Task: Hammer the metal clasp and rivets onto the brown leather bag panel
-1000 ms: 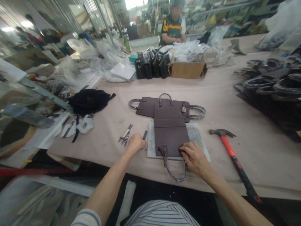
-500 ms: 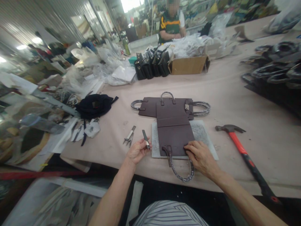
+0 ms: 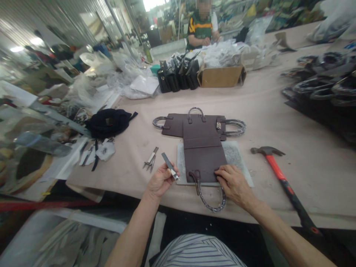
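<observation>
In my left hand [image 3: 161, 180] I pinch a flat metal punch [image 3: 168, 163], its dark shank slanting up and its shiny end down, left of the panel. Dark brown bag panels [image 3: 204, 157] lie overlapped in a cross on the table, several with plastic-wrapped handles. My right hand [image 3: 235, 185] is closed at the near panel's lower right corner, fingertips on the leather. Under those fingers runs the right end of the near handle [image 3: 213, 208]; that end is hidden. The handle's left end is looped at the panel. A pale slab [image 3: 239, 163] lies beneath the near panel.
A claw hammer [image 3: 278, 174] with a red and black grip lies at right. More metal punches [image 3: 151, 159] lie at left, near a dark cloth cap [image 3: 109, 123]. Black bags [image 3: 178, 76] and a cardboard box [image 3: 221, 76] stand behind. Wrapped handles pile up [image 3: 325, 89] at far right. Another person sits opposite.
The punch in my left hand has tilted further left and risen slightly. My right hand stays at the panel corner. The whole view has shifted a little.
</observation>
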Demonstrator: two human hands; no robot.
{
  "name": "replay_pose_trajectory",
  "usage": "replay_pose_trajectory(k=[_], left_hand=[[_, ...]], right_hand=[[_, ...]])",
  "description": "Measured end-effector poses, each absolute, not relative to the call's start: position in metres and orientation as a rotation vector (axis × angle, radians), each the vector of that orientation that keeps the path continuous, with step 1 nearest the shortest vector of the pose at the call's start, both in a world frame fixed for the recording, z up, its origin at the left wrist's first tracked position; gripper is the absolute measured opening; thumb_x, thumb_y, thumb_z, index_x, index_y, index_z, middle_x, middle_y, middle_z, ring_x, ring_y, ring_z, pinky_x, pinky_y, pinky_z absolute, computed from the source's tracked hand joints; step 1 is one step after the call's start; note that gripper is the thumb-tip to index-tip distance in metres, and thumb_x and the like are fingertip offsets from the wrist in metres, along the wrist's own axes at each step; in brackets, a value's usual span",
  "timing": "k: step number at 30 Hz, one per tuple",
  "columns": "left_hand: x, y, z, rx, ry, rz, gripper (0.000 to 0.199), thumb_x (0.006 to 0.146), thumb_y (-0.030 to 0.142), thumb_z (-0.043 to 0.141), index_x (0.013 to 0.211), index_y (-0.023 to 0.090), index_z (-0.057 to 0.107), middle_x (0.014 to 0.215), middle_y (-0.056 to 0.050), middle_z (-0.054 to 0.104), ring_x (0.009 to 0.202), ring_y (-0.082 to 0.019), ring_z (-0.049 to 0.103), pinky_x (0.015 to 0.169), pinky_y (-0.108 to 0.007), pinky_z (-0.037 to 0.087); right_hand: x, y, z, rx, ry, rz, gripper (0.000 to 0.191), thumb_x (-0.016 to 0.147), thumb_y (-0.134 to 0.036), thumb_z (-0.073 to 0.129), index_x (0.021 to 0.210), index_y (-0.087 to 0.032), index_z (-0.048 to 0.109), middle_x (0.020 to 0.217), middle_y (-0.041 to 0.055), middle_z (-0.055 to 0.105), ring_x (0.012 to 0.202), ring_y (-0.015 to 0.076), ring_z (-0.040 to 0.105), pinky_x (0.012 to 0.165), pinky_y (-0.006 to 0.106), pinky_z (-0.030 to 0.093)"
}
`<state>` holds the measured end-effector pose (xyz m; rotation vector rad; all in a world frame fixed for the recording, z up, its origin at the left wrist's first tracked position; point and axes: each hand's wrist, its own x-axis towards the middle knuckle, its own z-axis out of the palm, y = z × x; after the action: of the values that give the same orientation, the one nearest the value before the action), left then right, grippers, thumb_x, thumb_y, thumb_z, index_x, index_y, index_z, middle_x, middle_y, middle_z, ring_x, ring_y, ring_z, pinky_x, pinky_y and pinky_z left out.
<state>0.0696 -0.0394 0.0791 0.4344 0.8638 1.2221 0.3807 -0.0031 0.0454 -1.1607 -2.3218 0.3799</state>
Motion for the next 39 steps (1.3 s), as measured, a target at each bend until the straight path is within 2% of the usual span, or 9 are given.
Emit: replay_pose_trajectory(k=[6,12,15,21,26,33,39], left_hand=[[0.075,-0.039,0.084,0.422,0.842,1.208,0.054,0.056,0.032,0.1,0.093,0.016,0.065,0.082,-0.001,0.073,0.071,-0.014,0.071,0.066,-0.022,0.058],[0.091,-0.029,0.092,0.438,0.932,1.307,0.049,0.056,0.027,0.098,0.084,0.016,0.059,0.073,0.0,0.069,0.061,-0.01,0.064,0.05,-0.015,0.048],[0.101,-0.022,0.092,0.463,1.04,1.371,0.051,0.055,0.029,0.097,0.085,0.016,0.058,0.071,0.0,0.069,0.06,-0.012,0.066,0.047,-0.015,0.048],[0.128,-0.019,0.082,0.509,1.222,1.46,0.061,0.059,0.036,0.094,0.103,0.015,0.057,0.085,-0.006,0.075,0.074,-0.021,0.075,0.06,-0.024,0.059],[0.157,-0.019,0.072,0.613,1.206,1.395,0.057,0.066,0.036,0.089,0.108,0.015,0.057,0.096,-0.008,0.076,0.084,-0.023,0.076,0.071,-0.03,0.063],[0.168,-0.016,0.057,0.841,1.258,1.36,0.035,0.074,0.03,0.077,0.102,0.015,0.062,0.09,-0.006,0.077,0.084,-0.02,0.076,0.08,-0.032,0.063],[0.165,-0.022,0.047,1.048,1.372,1.328,0.021,0.08,0.026,0.074,0.096,0.016,0.065,0.093,-0.006,0.077,0.087,-0.019,0.075,0.083,-0.03,0.062]], right_hand=[[0.381,-0.003,0.047,-1.163,-2.331,0.382,0.017,0.097,-0.017,0.051,0.103,-0.018,0.067,0.105,0.01,0.065,0.096,0.0248,0.056,0.085,0.043,0.048],[0.38,-0.006,0.048,-1.186,-2.317,0.399,0.017,0.097,-0.017,0.051,0.104,-0.019,0.066,0.105,0.0099,0.065,0.096,0.0247,0.056,0.084,0.042,0.047],[0.379,-0.007,0.05,-1.2,-2.316,0.408,0.017,0.096,-0.017,0.051,0.104,-0.019,0.066,0.105,0.0097,0.065,0.096,0.0246,0.056,0.084,0.042,0.047],[0.378,-0.007,0.056,-1.223,-2.327,0.457,0.016,0.097,-0.016,0.051,0.104,-0.019,0.066,0.105,0.0096,0.065,0.097,0.0242,0.055,0.086,0.042,0.046],[0.379,-0.006,0.057,-1.22,-2.345,0.487,0.015,0.095,-0.016,0.054,0.104,-0.019,0.065,0.104,0.0089,0.065,0.098,0.0249,0.054,0.086,0.044,0.046],[0.379,-0.008,0.061,-1.215,-2.356,0.503,0.015,0.095,-0.016,0.054,0.106,-0.018,0.064,0.105,0.0096,0.065,0.097,0.0262,0.052,0.084,0.044,0.046],[0.38,-0.01,0.062,-1.234,-2.338,0.53,0.016,0.096,-0.017,0.053,0.107,-0.017,0.064,0.106,0.01,0.064,0.098,0.0264,0.052,0.084,0.045,0.045]])
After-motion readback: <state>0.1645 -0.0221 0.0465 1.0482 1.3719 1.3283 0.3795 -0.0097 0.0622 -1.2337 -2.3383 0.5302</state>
